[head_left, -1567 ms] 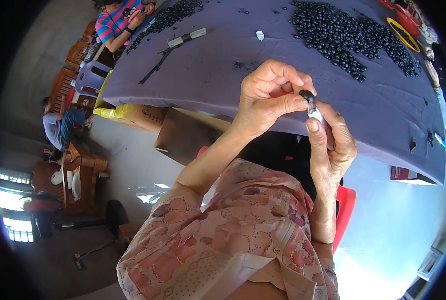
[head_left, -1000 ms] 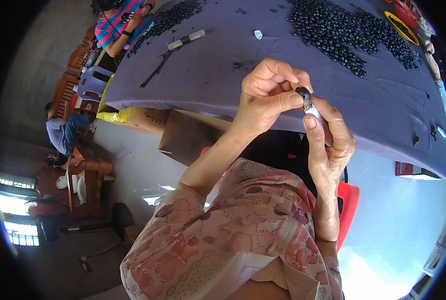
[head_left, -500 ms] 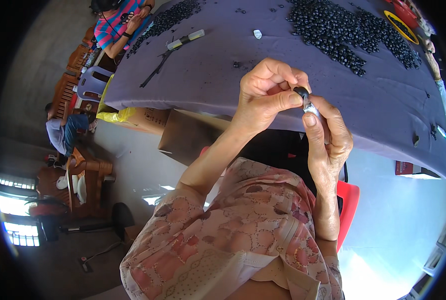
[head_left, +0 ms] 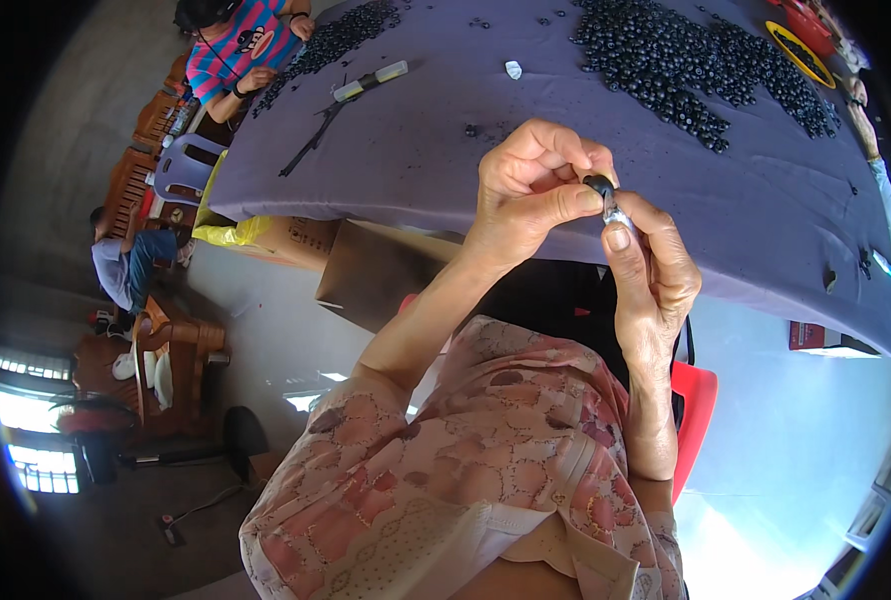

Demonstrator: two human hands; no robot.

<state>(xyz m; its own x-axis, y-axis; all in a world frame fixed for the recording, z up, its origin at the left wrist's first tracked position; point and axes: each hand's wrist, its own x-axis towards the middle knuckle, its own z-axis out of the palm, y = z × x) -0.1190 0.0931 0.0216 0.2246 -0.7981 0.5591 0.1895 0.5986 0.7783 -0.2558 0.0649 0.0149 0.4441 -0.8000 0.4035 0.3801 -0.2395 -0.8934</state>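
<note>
Looking mid-work: black piece (head_left: 598, 184) is clamped in left grip (head_left: 528, 195), silvery tool (head_left: 616, 215) in right grip (head_left: 658, 268). Heap (head_left: 656, 75) beyond: done share can't be told.

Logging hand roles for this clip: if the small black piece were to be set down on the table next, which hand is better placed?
Probably the left. The left hand pinches the black piece between thumb and finger, while the right hand is occupied gripping a small whitish item.

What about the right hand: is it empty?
No, the right hand grips a small, shiny pale thing, close to the black piece in the left hand.
</note>
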